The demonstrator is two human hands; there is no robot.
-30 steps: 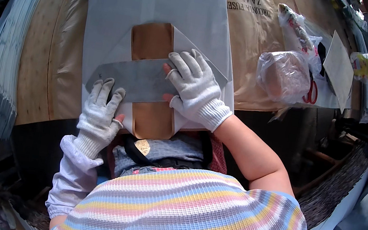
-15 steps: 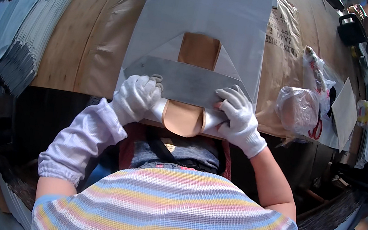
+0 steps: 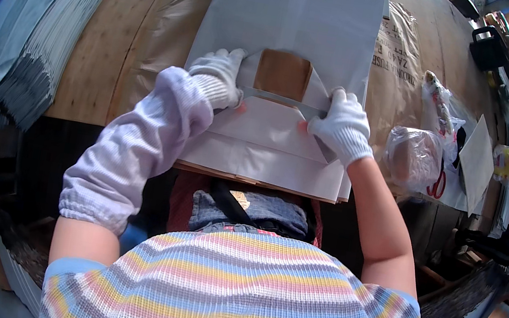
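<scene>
A white paper sack [image 3: 290, 15] with a brown inner layer lies lengthwise before me, on a stack of similar sheets. Its near end is folded up as a white flap [image 3: 273, 122] over a flat grey metal plate [image 3: 319, 112], most of which is hidden. My left hand [image 3: 215, 76], in a white knit glove, closes round the left end of fold and plate. On the opposite end my gloved right hand [image 3: 342, 125] does the same. Both bare thumb tips press on the flap. A brown paper square [image 3: 283, 75] shows beyond the fold.
Bundled white-grey sheets [image 3: 57, 14] stand at the left of the wooden table [image 3: 100, 61]. To the right are a plastic-wrapped bundle [image 3: 413, 156], red-handled scissors [image 3: 438, 185], a pale diamond-shaped board [image 3: 476, 164] and a black container [image 3: 487, 49].
The near end, with its rounded brown tongue, has been turned up over the plate. Both hands moved away from me; the left now sits higher beside the fold.
</scene>
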